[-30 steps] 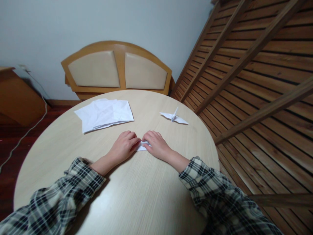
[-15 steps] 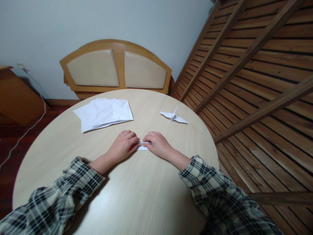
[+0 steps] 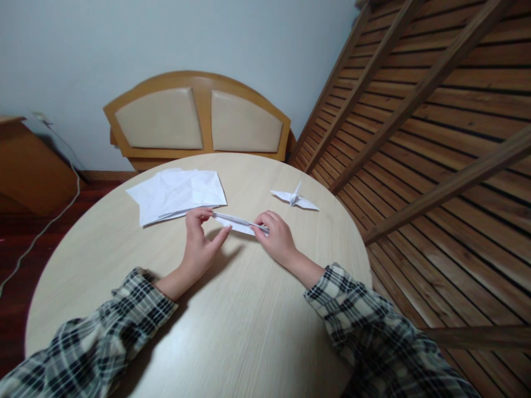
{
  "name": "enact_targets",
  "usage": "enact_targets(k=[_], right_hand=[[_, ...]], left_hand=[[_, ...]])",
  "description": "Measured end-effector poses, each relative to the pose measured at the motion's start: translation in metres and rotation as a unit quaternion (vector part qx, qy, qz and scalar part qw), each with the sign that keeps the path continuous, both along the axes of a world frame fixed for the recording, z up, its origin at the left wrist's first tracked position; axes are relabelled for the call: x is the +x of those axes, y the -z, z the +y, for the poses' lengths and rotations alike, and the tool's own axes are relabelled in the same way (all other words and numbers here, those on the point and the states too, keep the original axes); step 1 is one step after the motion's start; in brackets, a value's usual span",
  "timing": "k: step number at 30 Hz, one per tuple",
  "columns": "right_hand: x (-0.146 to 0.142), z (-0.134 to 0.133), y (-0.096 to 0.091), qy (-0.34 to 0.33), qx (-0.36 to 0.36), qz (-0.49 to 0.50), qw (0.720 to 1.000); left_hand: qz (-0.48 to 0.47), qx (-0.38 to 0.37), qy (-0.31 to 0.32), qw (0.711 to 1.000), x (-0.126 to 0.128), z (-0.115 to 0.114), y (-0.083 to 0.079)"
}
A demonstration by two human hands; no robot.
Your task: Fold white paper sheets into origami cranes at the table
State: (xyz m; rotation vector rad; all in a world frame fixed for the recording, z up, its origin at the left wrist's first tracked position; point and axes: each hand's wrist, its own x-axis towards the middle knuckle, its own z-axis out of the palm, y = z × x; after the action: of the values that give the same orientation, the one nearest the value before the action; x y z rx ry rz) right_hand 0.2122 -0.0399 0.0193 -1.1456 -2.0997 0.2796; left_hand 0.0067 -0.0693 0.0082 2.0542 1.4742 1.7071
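A narrow folded piece of white paper (image 3: pixel 235 222) is held slightly above the table between my hands, its layers showing along the far edge. My right hand (image 3: pixel 276 237) pinches its right end between thumb and fingers. At the left end is my left hand (image 3: pixel 199 237), fingertips on the far tip and thumb stretched out to the near edge, so thumb and fingers are spread wide around it. A white paper crane (image 3: pixel 294 199) with spread wings stands beyond my right hand.
Several creased white paper sheets (image 3: pixel 178 193) lie stacked at the back left of the round wooden table (image 3: pixel 240 320). A padded headboard (image 3: pixel 199 116) stands behind it. Slatted wood panelling (image 3: pixel 435 138) slopes along the right, and a white cable (image 3: pixel 45 226) runs down the left.
The folded paper has come up and away from me and shows more of its length. My left hand has moved left, its thumb now apart from its fingers; my right hand has shifted slightly right.
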Motion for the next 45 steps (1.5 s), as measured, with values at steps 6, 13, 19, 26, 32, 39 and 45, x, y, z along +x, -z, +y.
enact_targets(k=[6, 13, 19, 26, 32, 39, 45], right_hand=[[-0.001, -0.003, -0.002, 0.032, -0.001, 0.026, 0.999], [-0.005, 0.001, 0.003, 0.006, -0.081, 0.239, 0.968], [-0.019, -0.001, 0.02, -0.049, -0.225, 0.321, 0.919], [-0.028, -0.011, 0.021, -0.061, -0.305, 0.346, 0.885], [-0.029, -0.013, 0.023, -0.087, -0.308, 0.333, 0.887], [-0.031, -0.015, 0.024, -0.095, -0.278, 0.314, 0.903], [-0.03, -0.016, 0.027, -0.074, -0.251, 0.296, 0.918]], left_hand=[[-0.08, -0.049, -0.023, 0.995, 0.01, -0.001, 0.003], [-0.166, -0.152, 0.102, 0.969, 0.01, 0.006, 0.012], [-0.183, -0.24, 0.235, 0.924, 0.024, 0.002, 0.012], [-0.166, -0.243, 0.217, 0.931, 0.022, 0.0, 0.012], [-0.151, -0.253, 0.212, 0.932, 0.02, 0.0, 0.013], [-0.133, -0.252, 0.196, 0.938, 0.018, 0.0, 0.014], [-0.108, -0.261, 0.19, 0.94, 0.021, -0.004, 0.01]])
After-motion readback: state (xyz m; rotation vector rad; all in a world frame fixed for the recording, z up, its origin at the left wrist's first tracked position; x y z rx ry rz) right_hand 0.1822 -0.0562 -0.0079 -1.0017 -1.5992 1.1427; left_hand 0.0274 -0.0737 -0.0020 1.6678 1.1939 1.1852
